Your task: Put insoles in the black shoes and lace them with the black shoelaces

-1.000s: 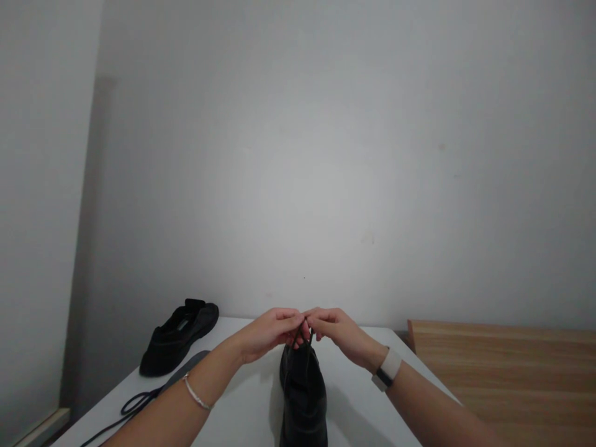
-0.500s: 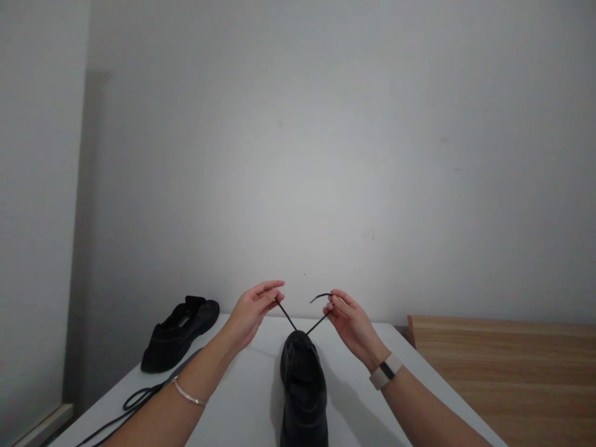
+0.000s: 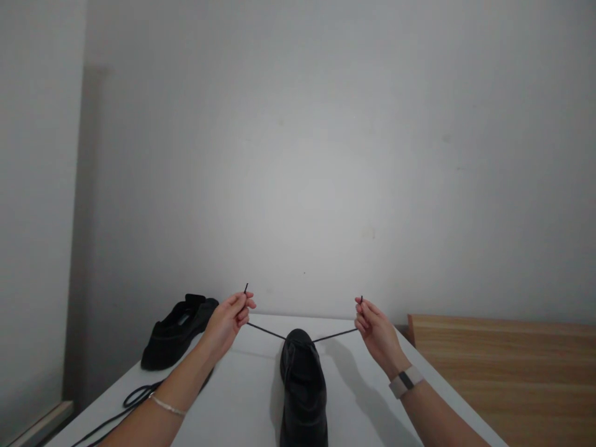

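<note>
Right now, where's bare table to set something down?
White table: bare left of the centre shoe, up to the left forearm; bare right of it, up to the right forearm, partly shadowed. Crowded: the left edge, with the other shoe and looped cord; and above the far end, where left hand and right hand hold the lace taut.

Saw a grey wall (image 3: 321,174) across the upper frame, wood-grained board (image 3: 507,379) lower right, perhaps a wooden ledge (image 3: 51,421) in dim lower left.

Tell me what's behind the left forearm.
A looped black cord shows on one side, a dark edge on the other; the left forearm hides whatever lies between.
</note>
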{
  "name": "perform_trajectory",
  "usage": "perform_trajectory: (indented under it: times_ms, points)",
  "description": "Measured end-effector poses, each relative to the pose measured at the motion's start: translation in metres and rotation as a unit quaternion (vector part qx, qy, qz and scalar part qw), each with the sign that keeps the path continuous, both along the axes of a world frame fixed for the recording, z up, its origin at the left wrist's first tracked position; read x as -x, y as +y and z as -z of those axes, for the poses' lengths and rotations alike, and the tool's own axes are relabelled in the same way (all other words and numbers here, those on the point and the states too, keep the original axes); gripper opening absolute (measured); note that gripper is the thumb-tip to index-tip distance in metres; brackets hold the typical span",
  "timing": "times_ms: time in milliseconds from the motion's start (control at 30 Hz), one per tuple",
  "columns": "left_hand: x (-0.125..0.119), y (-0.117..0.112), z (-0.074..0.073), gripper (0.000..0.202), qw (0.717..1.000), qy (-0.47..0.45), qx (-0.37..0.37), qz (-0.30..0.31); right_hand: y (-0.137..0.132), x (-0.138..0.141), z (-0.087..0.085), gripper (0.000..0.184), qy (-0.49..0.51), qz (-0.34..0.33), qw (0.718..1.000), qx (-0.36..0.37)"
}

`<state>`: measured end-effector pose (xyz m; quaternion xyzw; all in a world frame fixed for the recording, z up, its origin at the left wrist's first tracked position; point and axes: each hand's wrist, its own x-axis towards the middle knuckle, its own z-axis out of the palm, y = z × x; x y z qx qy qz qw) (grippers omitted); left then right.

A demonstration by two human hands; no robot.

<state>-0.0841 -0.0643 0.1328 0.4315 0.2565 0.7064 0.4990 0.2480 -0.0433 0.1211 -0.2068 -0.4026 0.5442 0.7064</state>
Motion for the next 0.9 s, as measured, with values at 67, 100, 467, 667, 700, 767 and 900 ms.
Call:
perform_trajectory:
  times_ms: [67, 100, 467, 667, 700, 767, 900]
  points:
    - [0.006, 0.002, 0.007, 0.038, 1.000, 0.017, 0.003, -0.022, 0.002, -0.007, 0.008, 0.029, -0.020, 0.024, 0.999, 0.014]
    - [0.007, 0.003, 0.010, 0.039, 0.999, 0.031, 0.005, -0.032, 0.002, -0.010, 0.012, 0.030, -0.034, 0.036, 0.999, 0.018]
    - [-0.019, -0.012, 0.022, 0.029, 0.816, 0.562, -0.098, -0.096, -0.024, 0.019, 0.028, 0.023, -0.482, 0.068, 0.869, -0.090]
    - [-0.035, -0.025, 0.029, 0.021, 0.678, 0.704, -0.159, -0.140, -0.030, 0.037, 0.037, 0.013, -0.581, 0.108, 0.796, -0.136]
    - [-0.037, -0.026, 0.030, 0.020, 0.665, 0.715, -0.165, -0.141, -0.030, 0.039, 0.038, 0.013, -0.586, 0.113, 0.790, -0.140]
    - [-0.039, -0.026, 0.030, 0.019, 0.645, 0.730, -0.176, -0.142, -0.030, 0.042, 0.038, 0.013, -0.593, 0.119, 0.783, -0.146]
    - [-0.042, -0.026, 0.032, 0.017, 0.644, 0.725, -0.194, -0.147, -0.029, 0.044, 0.037, 0.013, -0.596, 0.114, 0.781, -0.149]
